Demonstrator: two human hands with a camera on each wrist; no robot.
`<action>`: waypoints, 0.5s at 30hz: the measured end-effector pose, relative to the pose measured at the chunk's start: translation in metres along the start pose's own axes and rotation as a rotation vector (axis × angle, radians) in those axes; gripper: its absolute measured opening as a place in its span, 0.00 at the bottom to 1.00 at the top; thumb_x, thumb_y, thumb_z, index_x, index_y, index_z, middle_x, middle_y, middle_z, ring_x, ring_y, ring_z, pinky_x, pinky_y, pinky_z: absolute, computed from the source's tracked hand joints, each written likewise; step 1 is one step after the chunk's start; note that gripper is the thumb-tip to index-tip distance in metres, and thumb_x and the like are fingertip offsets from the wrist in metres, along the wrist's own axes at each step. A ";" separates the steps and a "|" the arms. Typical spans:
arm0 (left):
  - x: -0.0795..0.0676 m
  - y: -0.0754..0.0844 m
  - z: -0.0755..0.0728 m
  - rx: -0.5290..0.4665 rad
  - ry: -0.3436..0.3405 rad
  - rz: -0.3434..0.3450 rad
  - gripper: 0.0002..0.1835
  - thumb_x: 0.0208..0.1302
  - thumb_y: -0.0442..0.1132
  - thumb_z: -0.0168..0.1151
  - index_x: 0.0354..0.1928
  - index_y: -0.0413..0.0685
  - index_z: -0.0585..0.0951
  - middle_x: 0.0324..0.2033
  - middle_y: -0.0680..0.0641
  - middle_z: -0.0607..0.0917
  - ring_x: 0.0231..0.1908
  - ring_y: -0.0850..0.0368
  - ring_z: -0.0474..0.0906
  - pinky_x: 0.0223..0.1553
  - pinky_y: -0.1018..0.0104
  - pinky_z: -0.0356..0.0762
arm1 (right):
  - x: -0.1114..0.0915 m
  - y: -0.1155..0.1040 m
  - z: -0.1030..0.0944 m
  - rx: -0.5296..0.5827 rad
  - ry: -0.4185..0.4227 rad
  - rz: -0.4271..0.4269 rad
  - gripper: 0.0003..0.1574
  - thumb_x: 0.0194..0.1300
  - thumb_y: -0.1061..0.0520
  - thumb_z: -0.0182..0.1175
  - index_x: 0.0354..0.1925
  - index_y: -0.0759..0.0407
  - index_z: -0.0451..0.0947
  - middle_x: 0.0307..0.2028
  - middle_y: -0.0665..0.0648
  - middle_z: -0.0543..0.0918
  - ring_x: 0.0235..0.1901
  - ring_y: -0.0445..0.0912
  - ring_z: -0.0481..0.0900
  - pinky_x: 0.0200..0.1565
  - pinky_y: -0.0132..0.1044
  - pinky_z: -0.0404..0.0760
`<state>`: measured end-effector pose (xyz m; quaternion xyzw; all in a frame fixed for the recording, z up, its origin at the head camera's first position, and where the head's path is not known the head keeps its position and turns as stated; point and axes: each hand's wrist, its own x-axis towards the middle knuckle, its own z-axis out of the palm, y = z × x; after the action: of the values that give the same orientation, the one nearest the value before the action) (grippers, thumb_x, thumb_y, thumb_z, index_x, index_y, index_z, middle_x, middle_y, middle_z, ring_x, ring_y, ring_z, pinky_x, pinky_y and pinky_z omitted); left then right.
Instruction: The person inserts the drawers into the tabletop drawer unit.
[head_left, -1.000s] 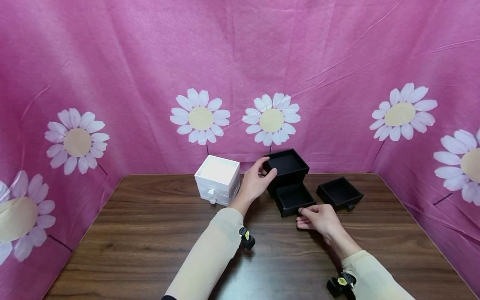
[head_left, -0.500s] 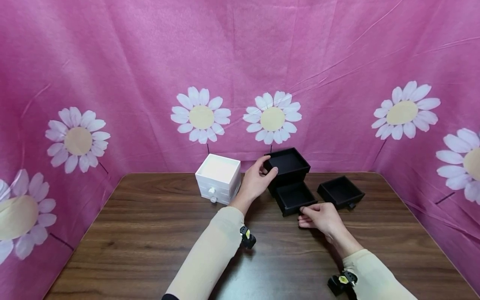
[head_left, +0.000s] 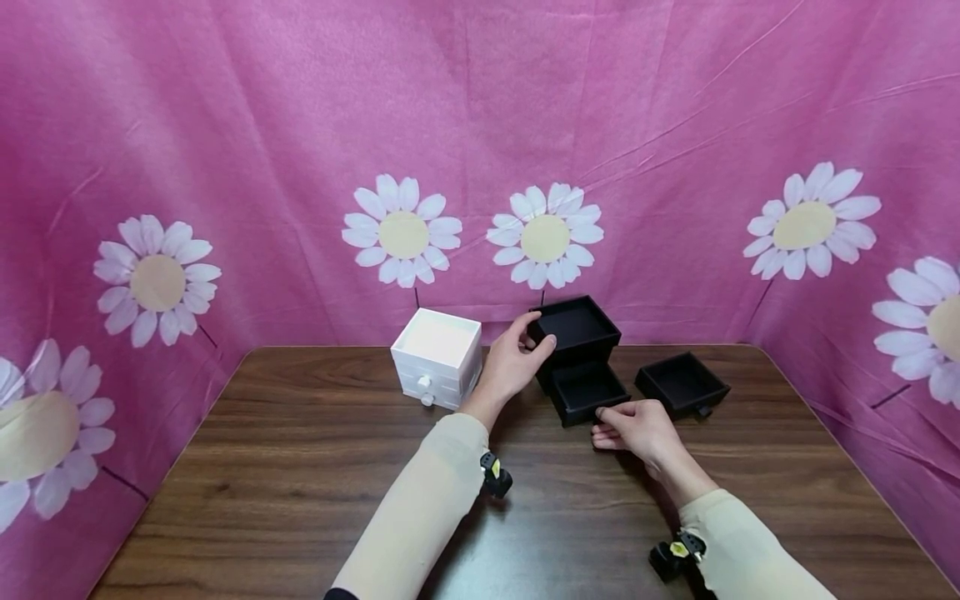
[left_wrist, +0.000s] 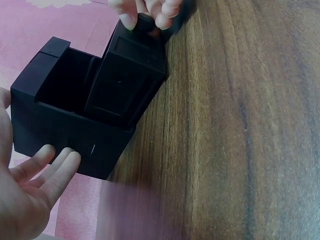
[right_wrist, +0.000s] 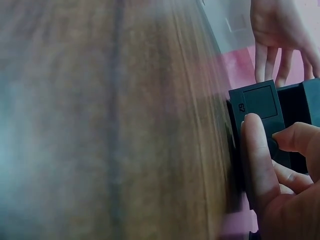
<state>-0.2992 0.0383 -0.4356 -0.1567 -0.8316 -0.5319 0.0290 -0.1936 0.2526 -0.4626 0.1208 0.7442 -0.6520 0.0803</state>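
Note:
A small black drawer cabinet (head_left: 577, 323) stands at the back of the table with its lower drawer (left_wrist: 121, 92) pulled partly out. My left hand (head_left: 512, 360) holds the cabinet's left side, fingers against the side wall and thumb at the front edge. With thumb and fingers, my right hand (head_left: 639, 433) pinches the round knob (left_wrist: 145, 23) on that drawer's front. Above the drawer, the cabinet front shows an opening in the left wrist view. A second black drawer (head_left: 682, 385), with its own small knob, sits apart on the right. Both drawers are empty inside.
A white cabinet (head_left: 437, 358) with two round knobs stands left of my left hand, close to the forearm. The brown wooden table (head_left: 300, 492) ends at the back against a pink cloth (head_left: 645, 100) printed with daisies.
The lower drawer has slid a little back into the cabinet, and my right hand has moved slightly forward with its knob. My left hand has stayed in place.

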 end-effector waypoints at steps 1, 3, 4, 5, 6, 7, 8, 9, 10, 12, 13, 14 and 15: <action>0.000 0.000 0.000 -0.001 0.001 0.000 0.30 0.75 0.57 0.65 0.75 0.64 0.76 0.51 0.43 0.86 0.51 0.50 0.83 0.46 0.63 0.80 | 0.001 0.000 0.001 -0.002 0.004 0.004 0.20 0.78 0.67 0.56 0.56 0.89 0.75 0.27 0.58 0.90 0.26 0.42 0.91 0.36 0.37 0.91; 0.000 0.000 0.000 0.001 0.000 -0.001 0.30 0.75 0.57 0.65 0.75 0.64 0.76 0.50 0.44 0.86 0.51 0.50 0.82 0.46 0.62 0.80 | 0.003 -0.001 0.001 0.002 0.005 0.005 0.20 0.78 0.67 0.56 0.55 0.89 0.75 0.27 0.58 0.90 0.25 0.42 0.91 0.36 0.37 0.91; 0.000 0.000 0.000 0.002 0.000 -0.002 0.30 0.75 0.57 0.65 0.75 0.64 0.76 0.50 0.44 0.86 0.50 0.51 0.82 0.46 0.62 0.80 | 0.004 -0.002 0.002 0.004 0.007 0.008 0.20 0.78 0.67 0.56 0.55 0.88 0.75 0.27 0.58 0.90 0.25 0.42 0.91 0.36 0.36 0.91; 0.000 0.000 0.000 0.004 -0.001 -0.003 0.30 0.75 0.57 0.65 0.75 0.64 0.76 0.50 0.44 0.86 0.50 0.51 0.82 0.46 0.62 0.80 | 0.005 -0.002 0.002 0.004 0.008 0.012 0.20 0.78 0.67 0.56 0.55 0.88 0.75 0.27 0.58 0.91 0.25 0.42 0.91 0.36 0.36 0.91; 0.000 0.000 0.000 0.005 -0.001 -0.004 0.30 0.75 0.57 0.65 0.75 0.64 0.76 0.50 0.45 0.85 0.51 0.51 0.82 0.46 0.63 0.80 | 0.006 -0.003 0.003 0.005 0.009 0.015 0.20 0.78 0.67 0.56 0.55 0.88 0.76 0.28 0.59 0.91 0.25 0.42 0.91 0.36 0.36 0.91; 0.000 0.000 0.000 0.005 -0.001 -0.005 0.30 0.75 0.57 0.65 0.75 0.64 0.76 0.50 0.45 0.85 0.51 0.50 0.82 0.46 0.63 0.80 | 0.007 -0.003 0.003 0.004 0.005 0.016 0.21 0.78 0.66 0.56 0.56 0.88 0.75 0.28 0.59 0.91 0.26 0.42 0.91 0.36 0.36 0.91; 0.000 0.000 0.000 0.007 0.000 -0.006 0.30 0.75 0.57 0.65 0.75 0.64 0.76 0.49 0.45 0.85 0.51 0.50 0.83 0.46 0.63 0.80 | 0.008 -0.004 0.003 0.001 0.002 0.017 0.21 0.79 0.66 0.56 0.56 0.88 0.75 0.28 0.59 0.91 0.26 0.42 0.91 0.36 0.36 0.91; 0.000 0.000 0.000 0.008 0.001 -0.006 0.30 0.75 0.56 0.65 0.75 0.64 0.76 0.49 0.45 0.86 0.51 0.50 0.83 0.46 0.63 0.80 | 0.009 -0.004 0.004 -0.001 -0.001 0.019 0.21 0.79 0.66 0.56 0.56 0.88 0.75 0.29 0.59 0.91 0.26 0.42 0.91 0.36 0.36 0.91; 0.000 0.000 0.000 0.009 0.001 -0.006 0.30 0.75 0.56 0.65 0.75 0.64 0.76 0.49 0.45 0.86 0.51 0.50 0.83 0.46 0.63 0.80 | 0.009 -0.005 0.005 0.004 0.002 0.024 0.21 0.79 0.66 0.56 0.57 0.87 0.75 0.29 0.59 0.91 0.26 0.42 0.91 0.37 0.36 0.91; 0.000 0.000 0.000 0.010 0.001 -0.004 0.30 0.75 0.56 0.66 0.75 0.64 0.76 0.49 0.45 0.86 0.51 0.50 0.83 0.47 0.63 0.80 | 0.011 -0.006 0.005 0.013 -0.003 0.024 0.21 0.79 0.65 0.56 0.57 0.87 0.75 0.29 0.59 0.91 0.26 0.42 0.91 0.37 0.36 0.91; 0.000 0.000 0.000 0.009 0.001 -0.003 0.30 0.75 0.56 0.65 0.75 0.64 0.76 0.49 0.45 0.86 0.51 0.50 0.83 0.47 0.64 0.80 | 0.012 -0.006 0.005 0.018 -0.008 0.021 0.21 0.79 0.65 0.56 0.57 0.87 0.74 0.28 0.59 0.91 0.26 0.42 0.91 0.36 0.36 0.91; 0.000 0.000 0.000 0.010 0.002 -0.002 0.30 0.75 0.56 0.65 0.75 0.64 0.76 0.49 0.45 0.86 0.51 0.51 0.83 0.47 0.64 0.80 | 0.013 -0.007 0.004 0.024 -0.010 0.020 0.21 0.79 0.65 0.56 0.56 0.88 0.74 0.28 0.59 0.91 0.26 0.42 0.91 0.36 0.36 0.91; 0.000 -0.001 0.000 0.009 0.001 -0.002 0.30 0.75 0.56 0.65 0.75 0.64 0.76 0.49 0.45 0.86 0.50 0.51 0.83 0.47 0.63 0.80 | 0.014 -0.007 0.004 0.034 -0.012 0.020 0.21 0.79 0.66 0.56 0.56 0.88 0.74 0.28 0.59 0.91 0.25 0.42 0.91 0.36 0.36 0.91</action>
<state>-0.2998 0.0384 -0.4361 -0.1555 -0.8341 -0.5284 0.0298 -0.2095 0.2485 -0.4604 0.1259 0.7314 -0.6643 0.0891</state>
